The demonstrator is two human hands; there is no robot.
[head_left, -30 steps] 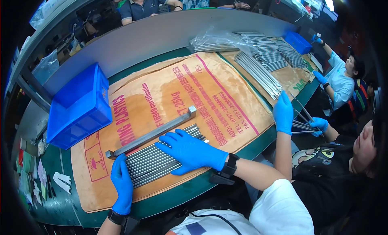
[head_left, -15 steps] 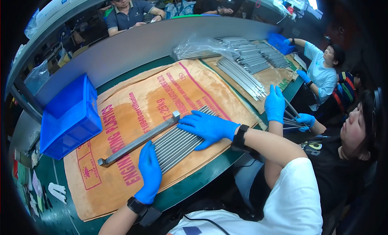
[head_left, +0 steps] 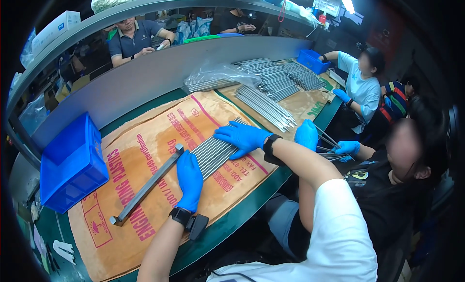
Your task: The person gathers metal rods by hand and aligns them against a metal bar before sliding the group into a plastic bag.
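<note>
A row of thin grey metal rods (head_left: 215, 154) lies side by side on an orange-brown paper sack (head_left: 140, 158). My left hand (head_left: 189, 181) rests against the near-left ends of the rods, its gloved fingers stretched and close together. Across the top of the row lies my right hand (head_left: 244, 138), palm down with fingers extended. Both hands wear blue gloves. Left of the rods, a grey metal bar (head_left: 147, 186) with a raised block at each end lies slantwise; its far end is close to my left fingertips.
A blue bin (head_left: 72, 165) stands at the left. Beyond the sack lie loose rods (head_left: 266, 107) and larger rod piles (head_left: 278, 81), partly under clear plastic (head_left: 218, 76). At right, a co-worker's gloved hands (head_left: 348, 148) hold several rods. White gloves (head_left: 64, 251) lie at the lower left.
The view has shifted. The rods and both hands have slid away to the right along the sack, past the bar's far end. The bar has stayed in place on the sack.
</note>
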